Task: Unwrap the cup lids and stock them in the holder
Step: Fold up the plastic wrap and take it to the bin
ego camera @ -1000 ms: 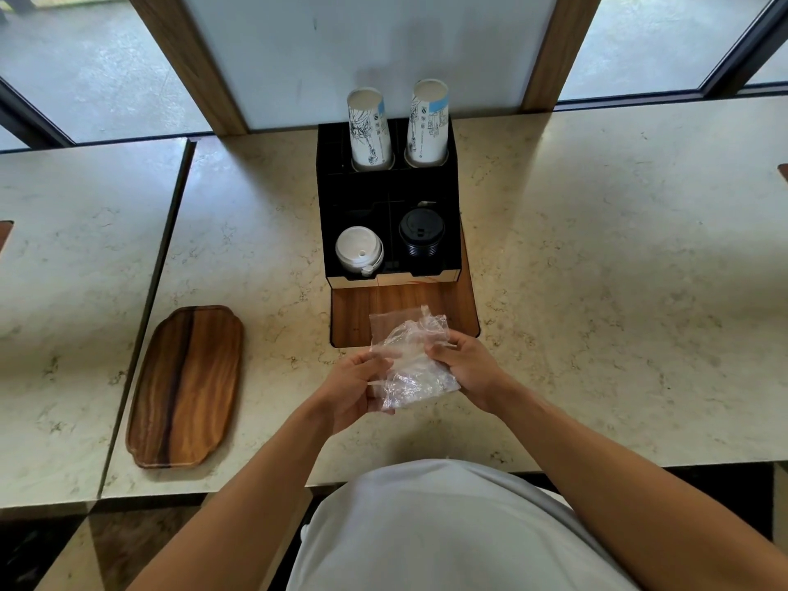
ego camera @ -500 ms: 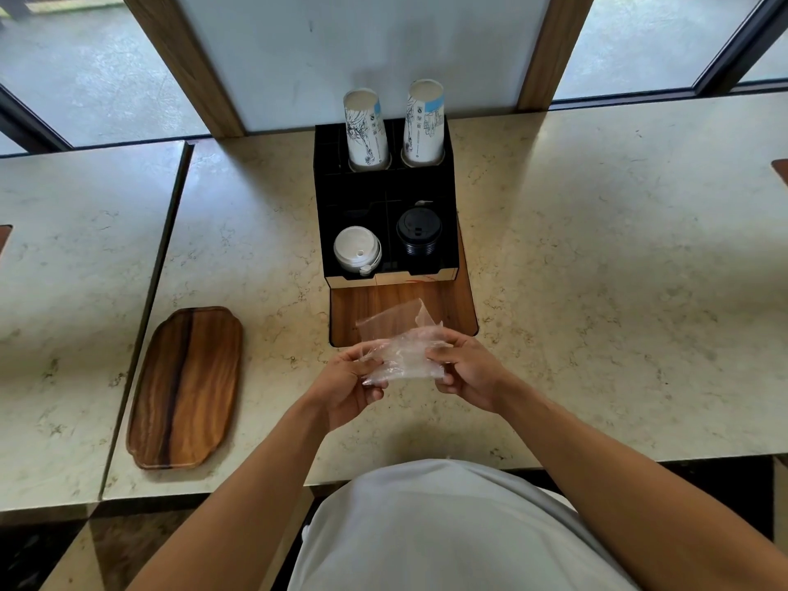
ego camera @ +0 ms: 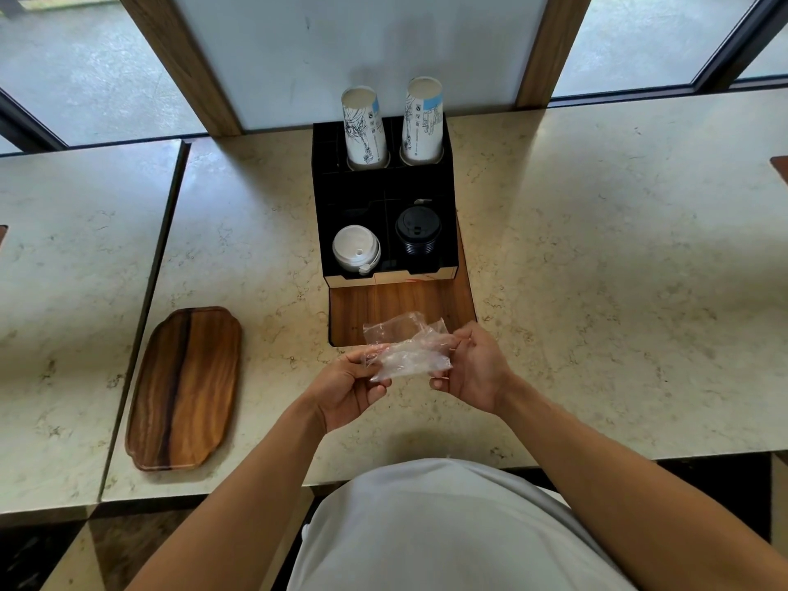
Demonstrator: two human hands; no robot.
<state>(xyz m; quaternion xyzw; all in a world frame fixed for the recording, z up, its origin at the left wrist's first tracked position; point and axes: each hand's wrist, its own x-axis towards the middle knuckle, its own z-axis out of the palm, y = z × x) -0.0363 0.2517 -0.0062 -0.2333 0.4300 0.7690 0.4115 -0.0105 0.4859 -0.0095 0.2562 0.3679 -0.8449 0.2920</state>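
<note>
Lids: white stack [ego camera: 355, 249] in holder's [ego camera: 383, 194] front-left slot, black stack [ego camera: 418, 232] in front-right. Clear wrapper [ego camera: 407, 349] is crumpled btwn your hands above counter [ego camera: 597, 270], just front of holder's wood base [ego camera: 405, 300]. Left hand [ego camera: 347, 388] pinches its left end, right hand [ego camera: 475, 368] pinches right end, fingers curled on plastic. Paper cups [ego camera: 364, 125] upright in back slots. Wood tray [ego camera: 185, 388] well apart, to your left.

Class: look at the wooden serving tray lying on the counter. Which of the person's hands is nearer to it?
The left hand. It holds the clear wrapper just to the right of the wooden tray, a strip of counter between them. The right hand grips the wrapper's far side, further from the tray.
</note>
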